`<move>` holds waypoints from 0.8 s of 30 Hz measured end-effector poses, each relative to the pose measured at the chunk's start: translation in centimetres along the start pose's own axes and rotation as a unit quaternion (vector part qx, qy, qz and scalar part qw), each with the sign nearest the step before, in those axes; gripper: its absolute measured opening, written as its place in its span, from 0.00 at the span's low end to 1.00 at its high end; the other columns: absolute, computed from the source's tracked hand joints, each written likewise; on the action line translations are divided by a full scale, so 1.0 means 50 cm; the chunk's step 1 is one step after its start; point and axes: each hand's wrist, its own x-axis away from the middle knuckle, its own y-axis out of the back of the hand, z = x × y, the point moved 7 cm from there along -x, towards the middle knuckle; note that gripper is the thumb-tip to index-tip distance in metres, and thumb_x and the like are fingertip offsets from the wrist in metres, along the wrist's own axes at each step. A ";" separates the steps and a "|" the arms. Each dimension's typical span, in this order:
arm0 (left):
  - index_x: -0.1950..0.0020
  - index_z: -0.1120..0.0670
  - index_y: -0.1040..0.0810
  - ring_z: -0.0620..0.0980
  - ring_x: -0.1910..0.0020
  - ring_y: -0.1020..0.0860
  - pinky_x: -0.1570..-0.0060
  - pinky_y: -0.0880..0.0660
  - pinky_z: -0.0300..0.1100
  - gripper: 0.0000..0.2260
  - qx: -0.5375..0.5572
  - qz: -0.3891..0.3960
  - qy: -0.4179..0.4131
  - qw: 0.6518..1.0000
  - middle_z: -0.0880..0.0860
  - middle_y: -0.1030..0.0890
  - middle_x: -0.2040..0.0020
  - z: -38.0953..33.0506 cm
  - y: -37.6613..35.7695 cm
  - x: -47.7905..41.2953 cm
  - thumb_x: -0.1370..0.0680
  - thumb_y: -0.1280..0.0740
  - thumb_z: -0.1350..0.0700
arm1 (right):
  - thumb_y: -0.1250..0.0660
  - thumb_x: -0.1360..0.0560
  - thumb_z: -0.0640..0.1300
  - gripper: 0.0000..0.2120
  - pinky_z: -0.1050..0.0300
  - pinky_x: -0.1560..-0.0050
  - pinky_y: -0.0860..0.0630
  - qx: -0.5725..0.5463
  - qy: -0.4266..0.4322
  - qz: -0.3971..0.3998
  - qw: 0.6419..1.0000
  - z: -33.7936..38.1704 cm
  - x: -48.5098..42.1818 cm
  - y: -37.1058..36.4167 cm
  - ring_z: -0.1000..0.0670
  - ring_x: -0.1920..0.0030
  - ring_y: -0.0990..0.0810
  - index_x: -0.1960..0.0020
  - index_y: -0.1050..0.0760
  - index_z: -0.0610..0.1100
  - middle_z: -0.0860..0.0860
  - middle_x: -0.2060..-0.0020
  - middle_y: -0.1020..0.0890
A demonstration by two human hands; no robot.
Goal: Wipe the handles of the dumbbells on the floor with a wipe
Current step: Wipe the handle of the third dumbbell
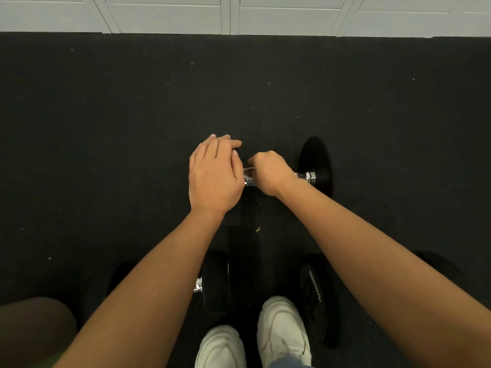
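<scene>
The far dumbbell lies crosswise on the black floor, with its chrome handle (305, 176) and black right head (316, 166) showing. My right hand (268, 172) is closed round the middle of the handle. A thin pale edge of the wipe (248, 169) sticks out on the hand's left side. My left hand (215, 176) lies cupped over the dumbbell's left end and hides that head. A second dumbbell lies nearer to me. Its black head (215, 277) and a bit of chrome (198, 285) show beside my left forearm.
Another black dumbbell head with white lettering (316, 301) lies to the right of my white shoes (281, 330). The black rubber floor (106, 128) stretches to the white panelled wall (170, 14) at the back. A small scrap (257, 229) lies between my forearms.
</scene>
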 end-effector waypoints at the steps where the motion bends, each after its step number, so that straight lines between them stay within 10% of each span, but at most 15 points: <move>1: 0.41 0.52 0.25 0.52 0.33 0.30 0.34 0.34 0.49 0.15 -0.002 -0.002 -0.001 1.000 0.52 0.22 0.40 0.000 0.000 -0.001 0.22 0.47 0.54 | 0.36 0.24 0.38 0.08 0.51 0.51 0.22 -0.001 0.003 -0.005 1.000 -0.001 0.002 0.004 0.45 0.52 0.20 0.46 0.23 0.44 0.45 0.53 0.19; 24: 0.41 0.53 0.25 0.52 0.33 0.30 0.34 0.34 0.49 0.12 -0.006 0.000 0.011 1.000 0.53 0.22 0.39 0.003 0.001 -0.002 0.21 0.43 0.55 | 0.35 0.25 0.40 0.12 0.53 0.42 0.31 0.069 0.098 -0.104 0.987 0.018 0.051 0.009 0.48 0.44 0.26 0.42 0.23 0.44 0.48 0.47 0.23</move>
